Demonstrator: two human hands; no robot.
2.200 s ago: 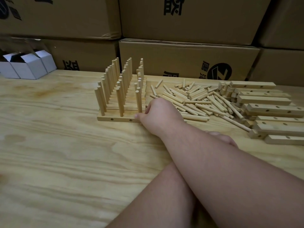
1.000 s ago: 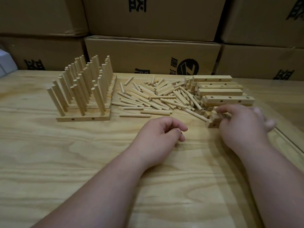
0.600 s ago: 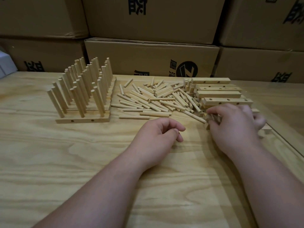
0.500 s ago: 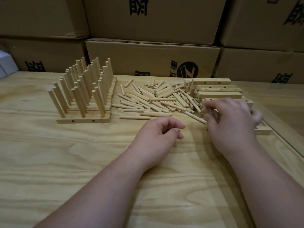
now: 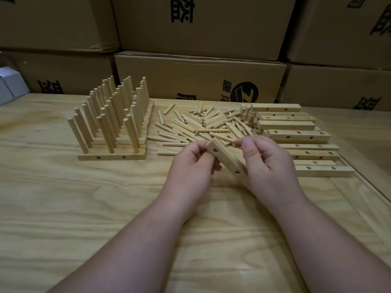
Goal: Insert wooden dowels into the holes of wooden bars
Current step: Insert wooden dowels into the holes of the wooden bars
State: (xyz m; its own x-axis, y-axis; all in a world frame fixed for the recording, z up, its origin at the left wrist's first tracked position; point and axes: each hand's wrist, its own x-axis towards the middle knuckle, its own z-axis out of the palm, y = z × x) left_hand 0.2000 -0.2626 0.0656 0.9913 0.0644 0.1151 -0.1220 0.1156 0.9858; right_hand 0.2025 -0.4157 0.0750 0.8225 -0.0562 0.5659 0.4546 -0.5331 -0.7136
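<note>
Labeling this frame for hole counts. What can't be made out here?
Head view only:
- Held bar: lower end hidden behind the right hand; left hand covers part of its near side, so the hole count is unknown.
- Finished bars: rear rows hidden by front dowels.
- Stacked bars: lower ones are overlapped.
- White box: cut by left edge.

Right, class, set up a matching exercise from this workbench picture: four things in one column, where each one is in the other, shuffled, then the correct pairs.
Things
1. held wooden bar
2. loose dowels
3. finished bars with upright dowels
4. empty drilled bars

Places
A. stacked at the table's right side
B. heaped at the middle of the table
C. between the left hand and the right hand
D. lined up on the left

Pairs: 1-C, 2-B, 3-D, 4-A
</note>
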